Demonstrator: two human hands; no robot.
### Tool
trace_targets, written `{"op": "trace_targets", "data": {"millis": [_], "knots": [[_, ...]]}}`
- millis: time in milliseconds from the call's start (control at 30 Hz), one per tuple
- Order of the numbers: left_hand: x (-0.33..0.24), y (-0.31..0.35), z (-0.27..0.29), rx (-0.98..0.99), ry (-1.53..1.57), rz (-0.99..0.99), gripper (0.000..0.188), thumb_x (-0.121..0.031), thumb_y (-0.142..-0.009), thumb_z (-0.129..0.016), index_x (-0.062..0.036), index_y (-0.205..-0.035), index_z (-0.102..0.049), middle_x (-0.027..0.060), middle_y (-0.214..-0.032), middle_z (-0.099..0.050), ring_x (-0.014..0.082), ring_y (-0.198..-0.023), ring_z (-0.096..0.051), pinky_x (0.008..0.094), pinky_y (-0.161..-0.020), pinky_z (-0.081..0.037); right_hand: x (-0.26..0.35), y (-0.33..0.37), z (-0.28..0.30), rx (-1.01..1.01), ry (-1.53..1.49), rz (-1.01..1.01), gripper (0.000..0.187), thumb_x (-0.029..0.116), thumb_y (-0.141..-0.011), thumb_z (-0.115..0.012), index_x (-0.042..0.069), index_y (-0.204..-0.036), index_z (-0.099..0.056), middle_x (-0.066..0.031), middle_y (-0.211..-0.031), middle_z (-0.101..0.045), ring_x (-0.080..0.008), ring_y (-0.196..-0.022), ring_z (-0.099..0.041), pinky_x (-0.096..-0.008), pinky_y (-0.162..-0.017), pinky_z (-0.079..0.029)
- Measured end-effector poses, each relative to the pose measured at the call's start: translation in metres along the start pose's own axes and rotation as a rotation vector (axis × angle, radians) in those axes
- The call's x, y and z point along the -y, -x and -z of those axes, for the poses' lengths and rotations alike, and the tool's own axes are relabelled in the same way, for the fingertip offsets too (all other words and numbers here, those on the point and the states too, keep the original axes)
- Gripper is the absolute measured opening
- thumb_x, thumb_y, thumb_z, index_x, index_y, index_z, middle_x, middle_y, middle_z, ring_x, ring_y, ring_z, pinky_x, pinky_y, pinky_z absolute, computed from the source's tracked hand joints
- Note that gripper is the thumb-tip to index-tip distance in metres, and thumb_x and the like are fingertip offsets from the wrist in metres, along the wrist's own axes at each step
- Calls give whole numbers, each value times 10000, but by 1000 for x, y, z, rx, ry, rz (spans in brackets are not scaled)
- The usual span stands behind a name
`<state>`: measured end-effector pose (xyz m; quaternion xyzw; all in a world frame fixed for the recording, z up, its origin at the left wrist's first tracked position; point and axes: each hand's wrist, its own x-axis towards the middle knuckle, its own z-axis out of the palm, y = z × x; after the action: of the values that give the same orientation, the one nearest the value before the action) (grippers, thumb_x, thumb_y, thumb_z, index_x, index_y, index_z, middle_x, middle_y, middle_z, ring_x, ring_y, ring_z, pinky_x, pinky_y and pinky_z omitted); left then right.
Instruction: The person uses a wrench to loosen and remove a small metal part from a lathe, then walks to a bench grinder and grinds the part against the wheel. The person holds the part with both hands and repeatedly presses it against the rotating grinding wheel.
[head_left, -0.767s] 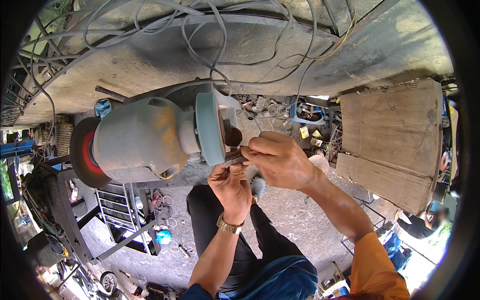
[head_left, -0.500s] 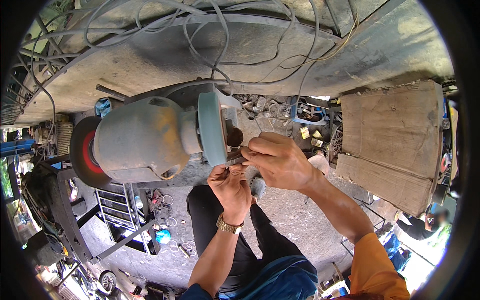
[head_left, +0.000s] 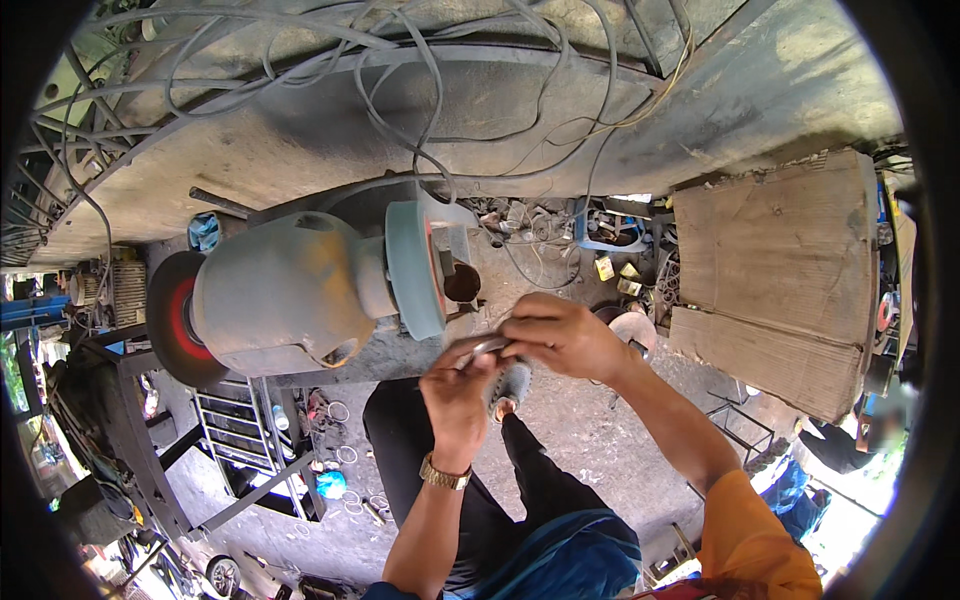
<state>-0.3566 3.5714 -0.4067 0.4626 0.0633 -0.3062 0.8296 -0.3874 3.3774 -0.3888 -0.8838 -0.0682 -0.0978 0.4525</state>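
Note:
Between my two hands is a small flat piece of metal (head_left: pixel 489 346) with a shiny face; my fingers cover most of it. My left hand (head_left: pixel 458 392), with a gold watch at the wrist, is closed on its near side. From the right, my right hand (head_left: pixel 562 335) pinches its other end. Just up and left of the hands stands a bench grinder (head_left: pixel 285 290), its green-grey grinding wheel (head_left: pixel 412 270) a short gap away from the metal piece. At the grinder's far left is a dark wheel (head_left: pixel 178 318) with a red centre.
A rusty round cup (head_left: pixel 462 283) sits beside the grinding wheel. Loose grey cables (head_left: pixel 430 95) hang over the panel behind. Cardboard (head_left: pixel 775 285) stands at right. A metal frame (head_left: pixel 235 425) and several rings lie at lower left. Another person (head_left: pixel 838 445) is at far right.
Both hands have drawn the metal piece back from the grinding wheel, toward me and slightly right. Its shiny face now shows. The view has shifted a little.

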Motion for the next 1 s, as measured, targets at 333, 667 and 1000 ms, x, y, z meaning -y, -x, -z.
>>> {"op": "trace_targets", "data": {"millis": [333, 667, 1000], "knots": [[47, 0, 16, 711, -1488, 275, 240, -257, -978, -661, -19, -1008, -681, 187, -913, -741, 376, -835, -713, 460, -744, -536, -152, 50, -122, 112, 107, -807, 238, 204, -922, -656, 13, -1024, -755, -263, -908, -692, -433, -879, -692, -485, -769, -539], [69, -9, 29, 737, -1620, 347, 273, -298, -986, -625, -37, -942, -690, 198, -854, -728, 382, -836, -712, 506, -737, -534, -188, -4, -199, 122, 325, -841, 217, 228, -892, -683, 173, -1085, -766, -168, -1019, -747, -384, -919, -728, -486, -841, -593], [58, -16, 28, 738, -1564, 342, 229, -245, -997, -606, -32, -998, -691, 176, -904, -745, 370, -877, -722, 472, -782, -549, -205, -7, -214, 316, 364, -702, 215, 209, -959, -539, 159, -1071, -716, -160, -1026, -736, -369, -973, -728, -506, -812, -577]]}}
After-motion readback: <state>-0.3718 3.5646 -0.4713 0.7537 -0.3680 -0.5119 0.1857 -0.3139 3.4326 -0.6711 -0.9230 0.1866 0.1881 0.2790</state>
